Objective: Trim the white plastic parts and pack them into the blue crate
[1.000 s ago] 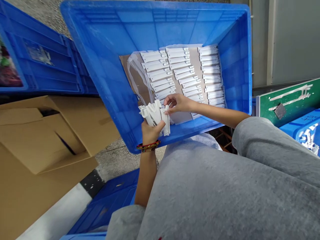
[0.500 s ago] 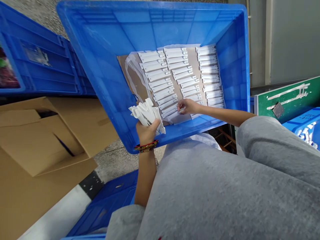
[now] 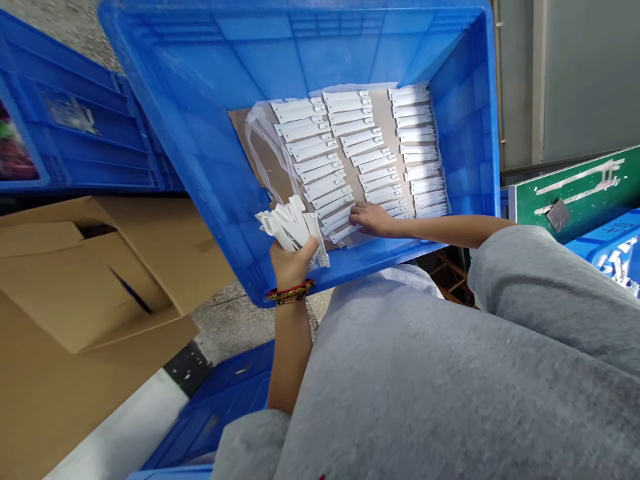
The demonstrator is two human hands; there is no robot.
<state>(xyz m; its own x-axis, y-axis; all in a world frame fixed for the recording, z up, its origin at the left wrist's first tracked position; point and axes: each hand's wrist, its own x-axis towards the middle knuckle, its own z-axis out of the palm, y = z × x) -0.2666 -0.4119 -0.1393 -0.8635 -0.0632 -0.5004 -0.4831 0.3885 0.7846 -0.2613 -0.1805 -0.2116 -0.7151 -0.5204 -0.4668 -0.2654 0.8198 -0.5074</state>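
Observation:
A bundle of white plastic strips (image 3: 289, 223) is clutched in my left hand (image 3: 293, 263), thumb across the front, over the near left corner of the blue crate (image 3: 240, 53). Inside that crate, similar flat white strips (image 3: 313, 148) lie in three columns, each strip with a small tab at its right end. My right hand (image 3: 374, 219) reaches in from the right. Its fingers are curled down on the right end of the nearest strip (image 3: 344, 233) in the left column; the fingertips are partly hidden.
Brown cardboard (image 3: 257, 147) and thin translucent sheeting (image 3: 270, 163) lie under the strips. To the left stand an open cardboard box (image 3: 145, 247) and another blue crate (image 3: 95, 133). A green board (image 3: 590, 183) and a blue bin (image 3: 607, 233) holding white pieces are at the right.
My right hand has moved slightly left and lower onto the strip's end, its fingers now pressed down. My left hand still holds the bundle, and the view has shifted slightly.

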